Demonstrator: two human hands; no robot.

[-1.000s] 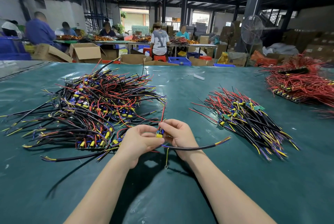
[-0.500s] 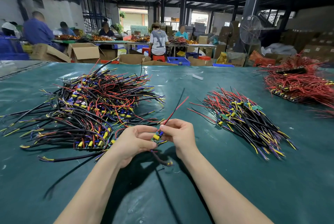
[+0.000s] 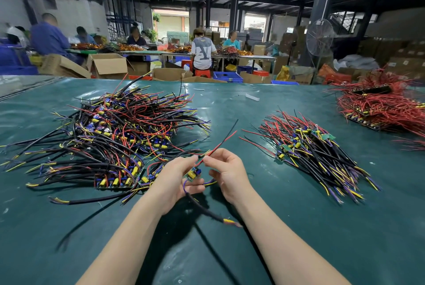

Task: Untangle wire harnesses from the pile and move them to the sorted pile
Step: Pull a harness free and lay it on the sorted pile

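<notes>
At lower centre, the left hand [image 3: 176, 179] and right hand [image 3: 228, 173] both pinch one harness with a small green board and red-black leads [image 3: 193, 173]; its blurred black tail seems to hang above bare green tabletop [image 3: 322, 227], between the tangled pile [image 3: 119, 137] left and sorted pile [image 3: 315, 153] right.

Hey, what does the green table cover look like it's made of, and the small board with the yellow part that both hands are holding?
The dark green table cover looks like coated vinyl or tarpaulin: smooth, with soft glare and shallow wrinkles. The small green board with the yellow part, in the grip of the left hand and right hand, looks like a rigid circuit board carrying plastic-cased components; its wires seem plastic-insulated, though blur leaves that open.
</notes>
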